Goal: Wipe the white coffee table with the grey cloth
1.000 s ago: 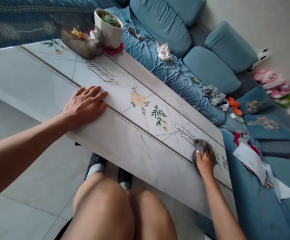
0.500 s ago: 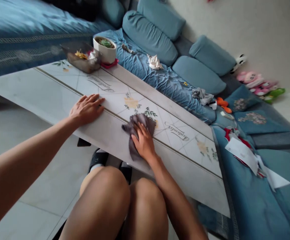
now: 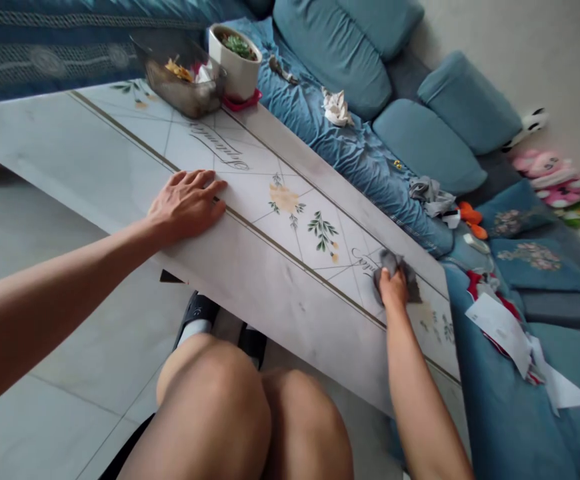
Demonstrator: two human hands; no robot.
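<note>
My right hand (image 3: 393, 288) presses a crumpled grey cloth (image 3: 404, 269) onto the white flower-patterned table (image 3: 270, 267), near its right end. Its fingers are curled over the cloth. My left hand (image 3: 186, 203) lies flat on the table top further left, fingers stretched out, holding nothing. My bare knees show below the table's near edge.
A dark tray of snacks (image 3: 183, 73) and a white pot with a succulent (image 3: 236, 59) stand at the table's far end. Behind the table is a blue sofa (image 3: 350, 153) with cushions, crumpled tissue (image 3: 336, 107), papers (image 3: 503, 323) and plush toys (image 3: 555, 177).
My right hand has swept the cloth from the middle of the table back to the right end. My left hand has stayed flat in place.
</note>
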